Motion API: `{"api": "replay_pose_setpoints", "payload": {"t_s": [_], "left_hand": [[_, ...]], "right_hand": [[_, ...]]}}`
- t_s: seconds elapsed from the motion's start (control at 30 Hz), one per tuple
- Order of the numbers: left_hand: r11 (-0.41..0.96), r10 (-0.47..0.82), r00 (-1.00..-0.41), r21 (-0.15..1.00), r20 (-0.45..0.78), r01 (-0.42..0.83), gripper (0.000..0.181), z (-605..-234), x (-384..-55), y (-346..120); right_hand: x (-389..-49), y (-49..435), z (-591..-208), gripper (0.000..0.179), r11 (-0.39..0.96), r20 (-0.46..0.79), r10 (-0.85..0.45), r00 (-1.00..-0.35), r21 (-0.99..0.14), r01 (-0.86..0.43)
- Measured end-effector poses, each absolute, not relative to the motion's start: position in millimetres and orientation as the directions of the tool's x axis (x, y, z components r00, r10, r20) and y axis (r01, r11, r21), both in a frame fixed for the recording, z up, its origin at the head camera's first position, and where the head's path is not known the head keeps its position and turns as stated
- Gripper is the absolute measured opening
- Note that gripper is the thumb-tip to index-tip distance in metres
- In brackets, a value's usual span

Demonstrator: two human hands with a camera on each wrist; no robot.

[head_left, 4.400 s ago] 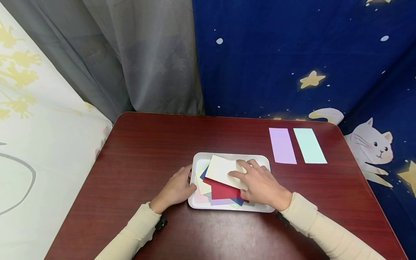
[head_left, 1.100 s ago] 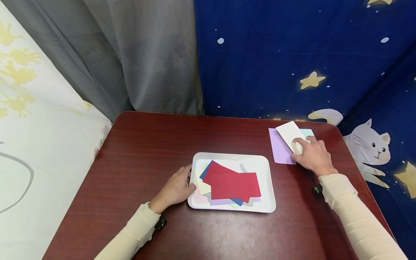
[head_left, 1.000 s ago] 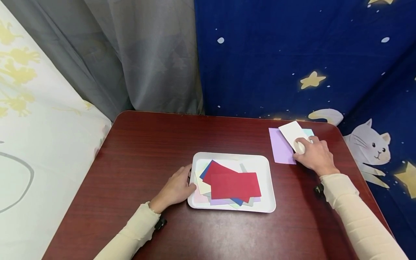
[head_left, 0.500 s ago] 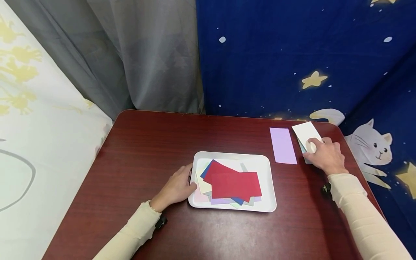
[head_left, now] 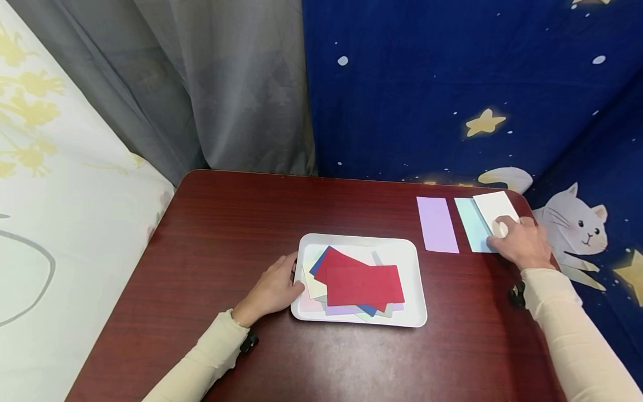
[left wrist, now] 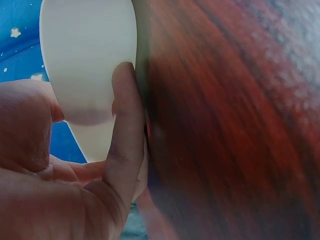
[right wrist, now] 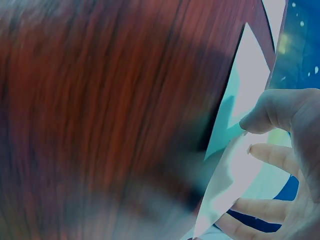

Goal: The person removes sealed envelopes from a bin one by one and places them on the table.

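Observation:
At the back right of the table, my right hand (head_left: 524, 243) pinches a white card (head_left: 494, 207) between thumb and fingers. The white card overlaps the right side of a mint-green card (head_left: 471, 223) in the head view. From the right wrist view, the thumb (right wrist: 270, 110) is on the near edge of the white card (right wrist: 225, 185), which bends a little. My left hand (head_left: 271, 290) grips the left end of a white tray (head_left: 414, 279); the left wrist view shows fingers on both sides of the tray wall (left wrist: 90, 55). Inside the tray, two red cards (head_left: 365, 285) lie uppermost.
Left of the mint card, a lilac card (head_left: 437, 224) lies flat. Blue, cream, pink, grey and lilac cards show under the red ones. The table's (head_left: 241, 223) right edge runs close by my right hand; a grey curtain and a blue curtain (head_left: 402, 100) hang behind.
The white card left the pile in the tray, exposing the red cards. My right hand carried it over the lilac card and rightward past the mint card. The left hand stayed put.

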State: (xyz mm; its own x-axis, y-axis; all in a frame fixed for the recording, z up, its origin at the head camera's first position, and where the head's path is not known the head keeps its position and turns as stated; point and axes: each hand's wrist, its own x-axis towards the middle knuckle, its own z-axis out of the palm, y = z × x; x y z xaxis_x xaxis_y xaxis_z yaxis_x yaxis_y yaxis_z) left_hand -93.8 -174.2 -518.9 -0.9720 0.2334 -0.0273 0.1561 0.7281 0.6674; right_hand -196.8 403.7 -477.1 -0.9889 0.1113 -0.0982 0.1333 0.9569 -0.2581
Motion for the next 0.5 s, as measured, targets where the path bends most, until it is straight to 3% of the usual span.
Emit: {"api": "replay_pose_setpoints", "payload": {"t_s": [0.5], "left_hand": [[0.732,0.228,-0.973,0.664,-0.032,0.15,0.072,-526.0,-95.1,-175.5]], "right_hand": [[-192.2,428.7,-482.5,0.06,0.953,-0.093,0.14,-0.986,-0.256,0.159]]}}
